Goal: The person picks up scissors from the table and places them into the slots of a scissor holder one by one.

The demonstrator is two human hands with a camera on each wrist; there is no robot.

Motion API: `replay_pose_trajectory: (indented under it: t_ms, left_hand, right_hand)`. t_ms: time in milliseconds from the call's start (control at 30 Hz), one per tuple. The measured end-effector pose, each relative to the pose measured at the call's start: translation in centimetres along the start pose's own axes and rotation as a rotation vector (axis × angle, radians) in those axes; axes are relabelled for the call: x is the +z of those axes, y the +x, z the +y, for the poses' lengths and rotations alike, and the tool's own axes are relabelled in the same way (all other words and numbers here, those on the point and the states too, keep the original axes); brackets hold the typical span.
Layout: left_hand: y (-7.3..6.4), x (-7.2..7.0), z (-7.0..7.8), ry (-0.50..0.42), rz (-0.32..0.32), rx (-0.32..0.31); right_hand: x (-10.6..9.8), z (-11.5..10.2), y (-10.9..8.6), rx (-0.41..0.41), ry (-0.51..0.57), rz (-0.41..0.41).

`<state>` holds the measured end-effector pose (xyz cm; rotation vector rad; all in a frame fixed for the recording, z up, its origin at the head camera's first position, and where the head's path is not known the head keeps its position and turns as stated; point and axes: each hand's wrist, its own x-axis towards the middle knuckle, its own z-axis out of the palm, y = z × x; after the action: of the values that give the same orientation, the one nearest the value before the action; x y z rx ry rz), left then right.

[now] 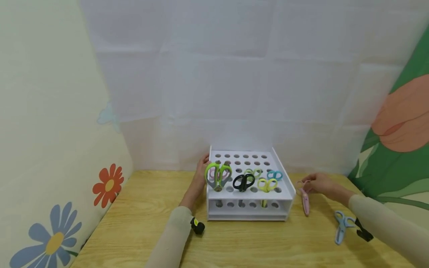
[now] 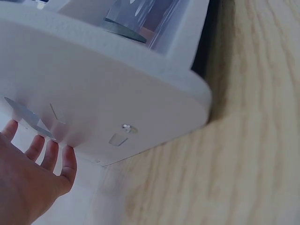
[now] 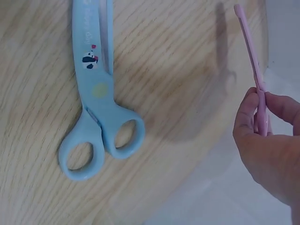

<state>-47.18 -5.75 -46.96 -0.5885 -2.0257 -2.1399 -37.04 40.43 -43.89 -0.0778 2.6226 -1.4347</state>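
My right hand (image 1: 318,184) pinches pink scissors (image 3: 255,65) by the handle between thumb and fingers, right of the white rack (image 1: 241,217). In the right wrist view the scissors stand out thin and edge-on, off the table. My left hand (image 2: 35,173) touches the rack's left side wall with its fingertips, near a slot in it. In the rack's holes stand green-and-grey scissors (image 1: 218,175), black scissors (image 1: 243,182), yellow scissors (image 1: 267,184), teal scissors (image 1: 275,175), and pale green and pink ones partly hidden behind. Light blue scissors (image 3: 96,93) with a panda print lie on the table.
The wooden table (image 1: 151,223) runs back to a white cloth (image 1: 234,93). Flower-patterned hangings flank it on both sides. The rack has two perforated levels, with several holes holding no scissors.
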Motion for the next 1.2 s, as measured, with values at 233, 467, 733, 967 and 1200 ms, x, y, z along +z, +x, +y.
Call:
replay_pose_trajectory:
  t_ms: [233, 467, 733, 967, 1200]
  left_hand:
    - [-0.2, 0.1, -0.2, 0.034, 0.014, 0.035]
    - [0.0, 0.1, 0.2, 0.005, 0.020, 0.014]
    - [-1.1, -0.4, 2.2, -0.024, -0.064, -0.006]
    - [-1.5, -0.8, 3.4, -0.003, -0.083, -0.061]
    - [-1.4, -0.3, 2.8, -0.049, -0.076, 0.023]
  right_hand:
    - [-0.6, -1.3, -1.4, -0.075, 0.040, -0.018]
    - [-1.5, -2.8, -2.0, -0.102, 0.095, -0.024]
    - [-2.7, -5.3, -3.6, -0.138, 0.129, -0.025]
    - [-2.7, -8.2, -4.0, -0.167, 0.142, 0.017]
    - [-2.7, -10.6, -3.5, -0.189, 0.279, 0.077]
